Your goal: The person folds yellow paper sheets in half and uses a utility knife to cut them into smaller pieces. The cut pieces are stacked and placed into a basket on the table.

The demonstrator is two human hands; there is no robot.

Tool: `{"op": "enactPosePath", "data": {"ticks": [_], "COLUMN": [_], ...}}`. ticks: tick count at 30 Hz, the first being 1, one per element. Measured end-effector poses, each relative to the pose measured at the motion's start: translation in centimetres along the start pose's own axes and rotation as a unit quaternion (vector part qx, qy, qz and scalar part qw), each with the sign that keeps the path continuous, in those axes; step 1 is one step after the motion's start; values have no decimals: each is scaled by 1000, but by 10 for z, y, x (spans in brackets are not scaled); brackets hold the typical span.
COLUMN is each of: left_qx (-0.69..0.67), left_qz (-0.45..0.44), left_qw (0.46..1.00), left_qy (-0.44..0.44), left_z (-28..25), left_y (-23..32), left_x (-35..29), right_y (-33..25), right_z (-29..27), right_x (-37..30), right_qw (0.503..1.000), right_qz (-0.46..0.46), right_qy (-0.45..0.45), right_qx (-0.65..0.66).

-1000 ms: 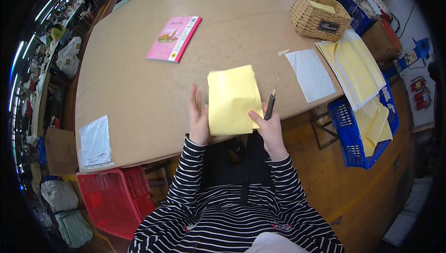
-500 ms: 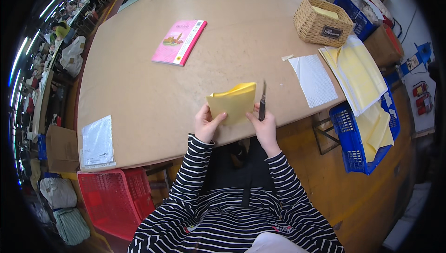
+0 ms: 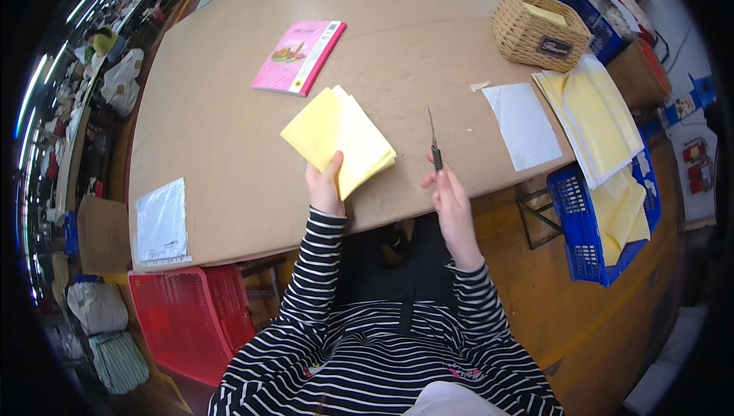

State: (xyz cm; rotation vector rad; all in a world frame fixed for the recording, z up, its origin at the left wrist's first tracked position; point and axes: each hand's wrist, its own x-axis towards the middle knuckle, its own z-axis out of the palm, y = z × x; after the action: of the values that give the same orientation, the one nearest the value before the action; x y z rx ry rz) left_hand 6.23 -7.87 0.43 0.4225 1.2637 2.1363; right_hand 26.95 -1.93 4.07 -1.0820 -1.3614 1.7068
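My left hand is closed on a folded stack of yellow sheets, thumb on top, held over the near side of the table. The stack is tilted and its layers fan apart a little at the right edge; whether it is paper or thin cloth I cannot tell. To the right, apart from the stack, my right hand grips a slim knife by its black handle. Its narrow blade points away from me. Beyond the stack a pink book lies on the brown-covered table.
A wicker basket stands at the far right. Near it lie a white dotted sheet and large yellow sheets hanging over a blue crate. On the left are a silvery plastic packet and a red crate below the edge.
Both hands held the yellow stack upright before. My right hand has let go of it and moved right with the knife; my left hand has tipped the stack flatter and leftward.
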Motion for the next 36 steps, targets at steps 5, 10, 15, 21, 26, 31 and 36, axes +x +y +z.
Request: {"op": "enactPosePath", "data": {"ticks": [5,10,15,21,26,31,36], "left_qx": [-97,-170,-159,-157,-144,-150,-146], "left_qz": [-253,-299,-297,-302,-303,-301,-303], "left_qw": [963,939,941,940,942,942,942], "left_qy": [17,-7,-12,-8,-1,-6,-6], "left_z": [-7,-6,-7,-6,-6,-6,-6], "left_y": [30,35,34,35,36,35,35], "left_x": [17,17,13,11,9,8,8], "right_y": [-47,-76,-87,-86,-83,-81,-81], "right_z": [-6,-9,-9,-6,-5,-3,-3], "right_x": [-36,-52,-61,-61,-61,-60,-62], "right_qw": [950,918,925,921,920,926,925], "right_qz": [-171,-183,-165,-169,-168,-177,-174], "right_qy": [-28,1,-3,-11,-12,-6,-6], "right_qx": [-258,-352,-343,-352,-353,-334,-337]}}
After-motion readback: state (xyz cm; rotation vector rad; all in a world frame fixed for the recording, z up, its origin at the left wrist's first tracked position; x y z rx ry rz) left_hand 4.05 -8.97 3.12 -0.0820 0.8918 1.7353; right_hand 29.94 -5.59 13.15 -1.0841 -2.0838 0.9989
